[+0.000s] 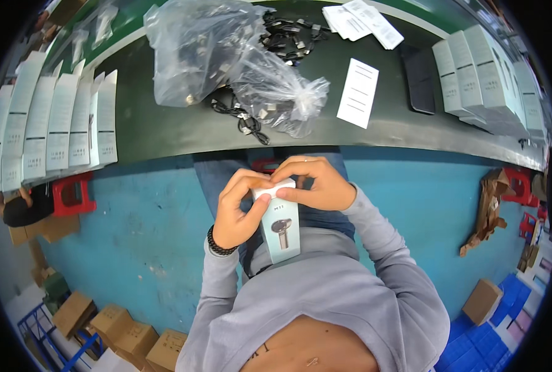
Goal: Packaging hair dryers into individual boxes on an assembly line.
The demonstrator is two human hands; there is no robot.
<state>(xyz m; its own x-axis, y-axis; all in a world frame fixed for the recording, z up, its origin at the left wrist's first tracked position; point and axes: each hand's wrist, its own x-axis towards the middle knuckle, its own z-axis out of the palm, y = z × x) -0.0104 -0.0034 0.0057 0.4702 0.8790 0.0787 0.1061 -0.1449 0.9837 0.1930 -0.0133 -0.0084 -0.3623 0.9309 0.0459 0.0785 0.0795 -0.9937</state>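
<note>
A slim, pale blue-white product box (281,234) with a picture of a dark device on its front rests against my lap, its top end toward the table. My left hand (239,208) grips the box's top left corner between thumb and fingers. On the other side, my right hand (316,181) pinches the top right edge, its thumb on the white top flap (275,188). Both thumbs lie on the front near that flap. Whether the flap is fully tucked in, I cannot tell. What the box contains is hidden.
On the dark table (146,127) lie a clear plastic bag (195,49), coiled black cables (245,118), a printed white sheet (358,93) and a black phone (417,80). Boxes stand in rows at left (59,130) and right (480,74). A red stool (73,193) and cardboard cartons (124,328) occupy the floor.
</note>
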